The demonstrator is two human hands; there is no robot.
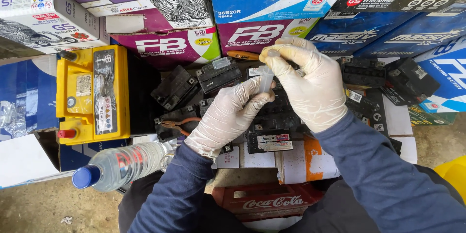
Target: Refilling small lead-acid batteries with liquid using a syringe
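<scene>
Both hands wear pale gloves: the left hand (pixel 232 111) has its grip closed around the lower end of a small clear plastic tube (pixel 265 78) held upright, while the right hand (pixel 307 85), just above and to the right of it, pinches the tube's top with curled fingers (pixel 279 54). Directly beneath the two grips lies a heap of small black batteries (pixel 272 111), with orange-handled pliers (pixel 180 125) just left of the left wrist. Farther left stand a yellow battery (pixel 92 94) and a clear bottle with a blue cap (pixel 119 166), and stacked cartons (pixel 262 0) rise behind the hands.
</scene>
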